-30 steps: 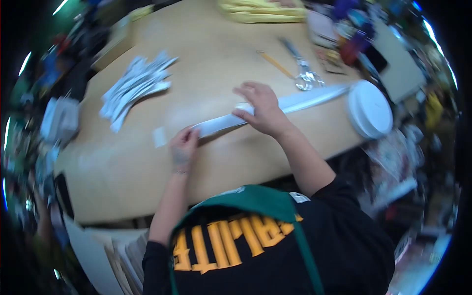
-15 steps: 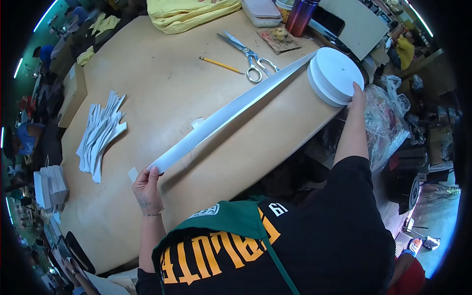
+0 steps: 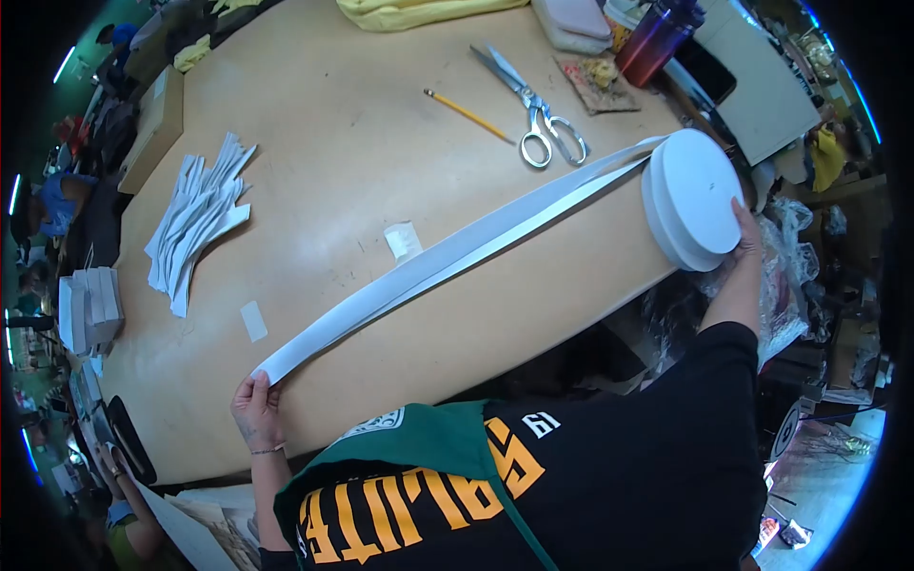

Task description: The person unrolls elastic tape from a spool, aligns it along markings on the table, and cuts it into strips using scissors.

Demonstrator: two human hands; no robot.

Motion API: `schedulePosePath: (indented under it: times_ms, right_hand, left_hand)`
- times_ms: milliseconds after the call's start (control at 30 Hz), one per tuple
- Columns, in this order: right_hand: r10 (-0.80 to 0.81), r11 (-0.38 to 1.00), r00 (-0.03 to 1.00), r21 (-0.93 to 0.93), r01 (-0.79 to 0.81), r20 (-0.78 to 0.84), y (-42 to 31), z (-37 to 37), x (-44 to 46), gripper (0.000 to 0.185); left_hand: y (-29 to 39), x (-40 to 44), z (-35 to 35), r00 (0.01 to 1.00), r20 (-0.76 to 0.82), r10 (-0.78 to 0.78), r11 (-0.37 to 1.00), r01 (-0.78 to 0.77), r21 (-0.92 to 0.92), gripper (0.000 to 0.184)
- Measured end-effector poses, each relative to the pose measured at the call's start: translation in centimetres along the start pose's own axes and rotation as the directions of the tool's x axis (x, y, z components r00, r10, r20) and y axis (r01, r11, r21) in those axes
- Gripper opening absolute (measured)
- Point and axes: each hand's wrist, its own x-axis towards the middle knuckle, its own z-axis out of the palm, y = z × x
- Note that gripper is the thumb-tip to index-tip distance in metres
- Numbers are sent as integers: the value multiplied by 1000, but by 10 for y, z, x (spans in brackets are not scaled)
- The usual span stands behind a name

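Note:
My left hand [image 3: 255,409] pinches the free end of a wide white band [image 3: 447,245], which looks like elastic or tape. The band stretches diagonally over the table to a white roll [image 3: 700,195] at the right edge, with a second length or fold showing along its lower side. Gripping the roll's right rim is my right hand [image 3: 749,231], its fingers partly hidden behind it. Large metal scissors [image 3: 530,105] and a yellow pencil [image 3: 469,116] lie beyond the band. A pile of cut white strips [image 3: 197,224] rests on the left of the table.
Two pale patches, one a tape piece [image 3: 403,242], mark the tabletop [image 3: 324,162]. Toward the back are yellow cloth [image 3: 428,9], a plastic container [image 3: 571,27], a purple-red bottle [image 3: 657,43] and a phone [image 3: 706,76]. Clear plastic bags [image 3: 785,257] hang at right; people sit at left.
My left hand has moved down and left with the band's end. The roll appears lower and farther right, tilted more upright in my right hand. The view has shifted too.

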Motion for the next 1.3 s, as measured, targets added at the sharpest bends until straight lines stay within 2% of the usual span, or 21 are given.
schedulePosePath:
  times_ms: [167, 267, 300, 367, 400, 467, 500, 533, 567, 600, 633, 667, 733, 867, 900, 1000, 1100, 1200, 1300]
  right_hand:
    - [-3, 1000, 1000, -7, 3, 6, -7, 5, -5, 63]
    - [-3, 994, 1000, -107, 0, -31, -18, 16, -17, 66]
    - [-94, 947, 985, -317, 44, -142, -16, 8, -10, 67]
    - [-333, 725, 898, -687, 48, -289, -13, -11, 5, 67]
    - [-566, 528, 777, -845, 84, -276, -23, 5, -7, 63]
    - [-895, 66, 442, -998, 11, -54, -56, 103, -58, 54]
    - [-867, 104, 490, -926, 364, 95, -59, 152, -73, 46]
    - [-841, 159, 480, -734, 661, 249, -57, 204, -91, 38]
    - [-758, 252, 561, -644, 723, 333, -44, 269, -122, 33]
    - [-686, 276, 531, -497, 822, 497, -40, 333, -156, 32]
    - [-612, 260, 357, -247, 933, 706, -26, 383, -175, 32]
    - [-544, 240, 208, -87, 967, 813, -9, 427, -193, 33]
    - [-388, 287, 73, 45, 957, 919, 12, 495, -234, 34]
    - [-151, 344, 52, 3, 939, 987, 39, 553, -266, 35]
    - [-148, 335, 26, 26, 942, 989, 44, 557, -267, 29]
    - [-144, 418, 8, 54, 907, 990, 45, 561, -267, 21]
    - [-390, 325, -19, 157, 933, 921, 45, 562, -270, 14]
    - [-466, 218, -56, 176, 960, 883, 51, 556, -273, 16]
    - [-510, 215, -50, 183, 959, 859, 65, 553, -273, 19]
  left_hand:
    - [10, 7, -5, 996, -31, -82, 989, 85, 121, 13]
    - [10, 11, -6, 993, -28, -114, 988, 117, 102, 13]
    - [9, 13, -7, 994, -13, -109, 990, 109, 87, 14]
    - [9, 17, -6, 996, 17, -92, 994, 91, 54, 15]
    - [12, 18, -3, 996, 30, -84, 995, 82, 51, 16]
    - [16, 14, 2, 998, 30, -64, 997, 62, 44, 18]
    - [14, 14, -2, 997, 54, -60, 998, 58, 40, 18]
    - [10, 17, -4, 995, 82, -56, 998, 53, 39, 19]
    - [9, 19, -5, 992, 116, -53, 998, 49, 39, 19]
    - [11, 19, -3, 991, 121, -54, 998, 49, 41, 19]
    - [12, 17, -2, 990, 125, -57, 998, 52, 44, 19]
    - [14, 16, -1, 990, 125, -60, 997, 55, 47, 18]
    - [14, 16, 0, 990, 130, -62, 996, 52, 76, 18]
    - [17, 15, 6, 991, 118, -69, 995, 61, 77, 17]
    - [18, 15, 5, 990, 122, -77, 995, 69, 67, 17]
    - [22, 15, 5, 983, 148, -113, 990, 98, 102, 21]
    - [26, 17, 2, 971, 185, -153, 988, 144, 61, 19]
    - [25, 20, 3, 950, 210, -232, 972, 232, 27, 17]
    - [21, 26, 1, 945, 236, -227, 972, 233, 3, 15]
